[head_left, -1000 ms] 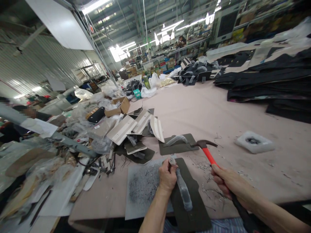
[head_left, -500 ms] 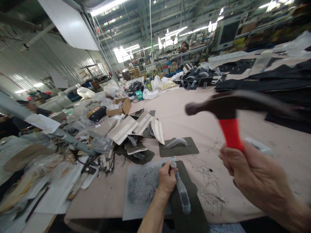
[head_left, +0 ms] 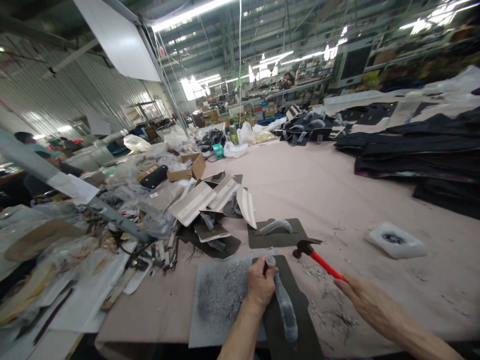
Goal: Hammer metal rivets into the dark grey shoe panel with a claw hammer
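Note:
My right hand (head_left: 362,295) is closed round the red handle of a claw hammer (head_left: 325,264). The hammer's dark head is low over the table, right of my left hand. My left hand (head_left: 261,285) grips an upright metal punch (head_left: 270,261), of which only the round top shows. It stands at the upper end of a dark olive panel (head_left: 279,337) with a plastic-wrapped handle (head_left: 287,310). The punch's lower end is hidden by my fingers. Under the panel's left side lies a worn grey board (head_left: 221,295).
Another panel with a wrapped handle (head_left: 268,240) lies beyond my hands, beside a pile of panels (head_left: 195,202). Loose metal bits (head_left: 333,315) are scattered to the right, near a plastic-wrapped packet (head_left: 395,240). Dark fabric (head_left: 420,150) is stacked at right; a metal post (head_left: 112,215) slants at left.
The hammer has come down from a raised position, and my right hand has dropped with it. My left hand still holds the punch at the panel's upper end. The view has shifted slightly.

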Motion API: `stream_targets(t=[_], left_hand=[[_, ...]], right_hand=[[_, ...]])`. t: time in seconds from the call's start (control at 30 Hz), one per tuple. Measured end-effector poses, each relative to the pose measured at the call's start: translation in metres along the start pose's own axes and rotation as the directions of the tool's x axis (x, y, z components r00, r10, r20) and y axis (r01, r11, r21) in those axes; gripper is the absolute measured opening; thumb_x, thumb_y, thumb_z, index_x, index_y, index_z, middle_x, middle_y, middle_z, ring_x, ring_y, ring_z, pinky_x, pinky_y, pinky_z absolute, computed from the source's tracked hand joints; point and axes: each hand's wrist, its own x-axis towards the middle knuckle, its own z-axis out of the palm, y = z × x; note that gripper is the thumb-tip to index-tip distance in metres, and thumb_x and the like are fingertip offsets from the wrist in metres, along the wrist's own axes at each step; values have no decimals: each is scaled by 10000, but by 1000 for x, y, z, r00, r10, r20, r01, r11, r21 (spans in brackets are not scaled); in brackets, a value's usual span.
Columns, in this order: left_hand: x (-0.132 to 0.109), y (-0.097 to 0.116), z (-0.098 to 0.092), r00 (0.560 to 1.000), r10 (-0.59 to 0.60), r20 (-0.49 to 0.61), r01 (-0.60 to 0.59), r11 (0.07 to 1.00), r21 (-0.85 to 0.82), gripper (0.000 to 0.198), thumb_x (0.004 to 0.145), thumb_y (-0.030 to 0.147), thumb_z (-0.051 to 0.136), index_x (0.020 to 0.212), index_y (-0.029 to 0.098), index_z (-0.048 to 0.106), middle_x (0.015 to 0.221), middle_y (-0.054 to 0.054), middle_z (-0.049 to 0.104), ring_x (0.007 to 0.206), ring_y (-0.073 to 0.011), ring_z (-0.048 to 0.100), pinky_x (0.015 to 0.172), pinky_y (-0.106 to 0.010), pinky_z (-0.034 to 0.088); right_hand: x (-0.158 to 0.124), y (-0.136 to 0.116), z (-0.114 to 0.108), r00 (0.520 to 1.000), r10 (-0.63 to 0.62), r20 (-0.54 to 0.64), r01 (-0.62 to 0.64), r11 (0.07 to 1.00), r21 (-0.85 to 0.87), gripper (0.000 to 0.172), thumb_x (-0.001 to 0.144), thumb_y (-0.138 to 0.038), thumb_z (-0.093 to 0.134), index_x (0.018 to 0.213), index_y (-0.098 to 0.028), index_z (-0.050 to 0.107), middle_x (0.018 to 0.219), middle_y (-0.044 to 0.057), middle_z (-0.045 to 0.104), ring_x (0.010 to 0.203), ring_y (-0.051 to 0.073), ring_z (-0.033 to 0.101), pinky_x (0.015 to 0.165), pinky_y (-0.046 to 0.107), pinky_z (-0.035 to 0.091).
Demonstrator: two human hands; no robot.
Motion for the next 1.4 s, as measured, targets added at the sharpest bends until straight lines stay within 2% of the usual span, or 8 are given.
stream_targets(t=[0.1,0.17,0.3,0.4,0.6,0.77,1.1,1.4], left_hand=[[1,0,-1,1000,-12,-12,12,1000,-28,126,791,166,607,892,196,675,780,-12,695,743,-169,630,739,-285,481],[0,0,-1,1000,-15,-19,15,999,-38,121,793,171,612,889,198,680,773,-8,701,737,-169,634,734,-287,487],[0,-1,1,998,-49,-49,45,996,-80,138,797,205,635,920,194,695,806,-15,740,752,-175,655,749,-303,509],[6,-4,3,987,-139,-75,118,965,-235,138,763,252,694,877,174,690,790,-17,742,736,-164,658,728,-287,521],[27,14,-32,842,-445,-304,118,703,-701,415,660,451,827,867,144,639,783,-34,747,753,-172,719,757,-302,584],[29,51,-77,918,-194,-345,-10,861,-509,371,743,414,807,955,142,671,887,-70,778,836,-175,726,817,-294,576],[9,2,-13,976,-192,-102,135,902,-410,194,789,338,711,868,162,686,826,-39,741,793,-162,680,771,-267,543],[8,-5,-18,984,-181,-2,166,909,-383,263,834,416,684,895,160,681,866,-73,765,831,-194,705,790,-300,540]], right_hand=[[2,7,18,998,-2,-56,-8,987,-162,395,992,-355,303,1036,-140,631,968,188,714,819,314,685,725,457,499],[-2,-15,22,954,-220,-201,178,961,-210,407,971,-275,369,1287,-109,565,1278,240,631,1074,343,648,876,499,510],[-18,-90,23,724,-690,-28,684,722,-107,533,852,-76,453,1345,-254,551,1472,109,528,1277,261,528,1054,445,451],[-24,-128,32,604,-786,134,796,602,-58,360,730,-85,539,1039,-236,643,1273,70,637,1087,260,584,979,447,480],[-16,-150,17,766,-643,-15,573,693,-438,252,743,-67,517,928,-175,649,995,137,696,855,285,647,779,426,490],[-11,-166,-15,938,-346,32,339,890,-303,182,901,-129,471,1021,-175,600,914,104,721,772,264,707,640,360,436],[-16,-161,23,985,-125,120,114,989,95,445,1025,-387,419,1411,-180,496,1078,152,767,1016,339,731,790,408,509],[-25,-172,38,980,-45,194,-14,956,294,543,966,-466,489,1374,-110,528,1021,196,758,1008,331,717,810,395,490]])
